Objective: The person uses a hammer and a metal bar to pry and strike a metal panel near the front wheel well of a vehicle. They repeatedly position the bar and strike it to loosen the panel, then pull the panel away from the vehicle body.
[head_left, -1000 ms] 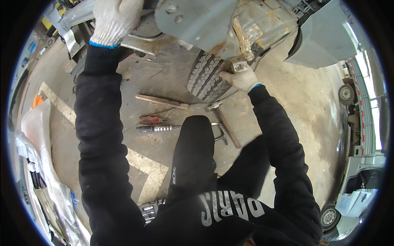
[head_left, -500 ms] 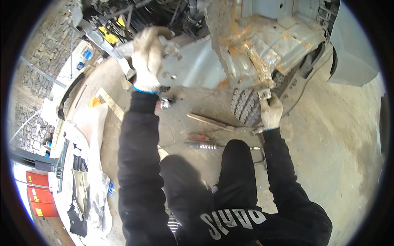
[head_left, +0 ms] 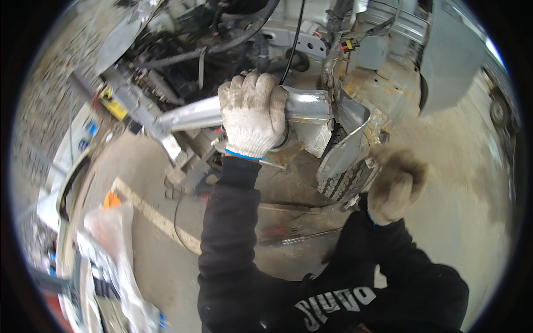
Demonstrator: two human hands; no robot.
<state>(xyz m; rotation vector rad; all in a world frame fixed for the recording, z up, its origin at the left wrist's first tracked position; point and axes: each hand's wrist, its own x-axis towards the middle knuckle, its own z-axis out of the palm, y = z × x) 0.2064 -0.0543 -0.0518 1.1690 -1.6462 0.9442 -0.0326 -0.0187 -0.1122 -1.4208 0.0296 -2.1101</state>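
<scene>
My left hand (head_left: 252,114), in a white knit glove with a blue cuff edge, wraps over a bare silver-grey metal rail (head_left: 306,105) at the front of a stripped car body. At its right end the rail meets torn, bent sheet metal (head_left: 348,141), above a black tyre (head_left: 347,180). My right hand (head_left: 395,191), gloved too, is raised to the right of the tyre and touches no part of the car. Motion smears its fingers, so what they hold, if anything, does not show.
Hoses and wiring (head_left: 233,44) fill the engine bay beyond the rail. A grey body panel (head_left: 452,55) stands at far right. On the floor lie a long pale strip (head_left: 155,213), clear plastic sheeting (head_left: 111,238) and a tool with a spiral shaft (head_left: 302,237).
The view has shifted closer over the engine bay. My left hand has moved right along the metalwork and now grips the rail. My right hand has left the rusty panel edge by the tyre.
</scene>
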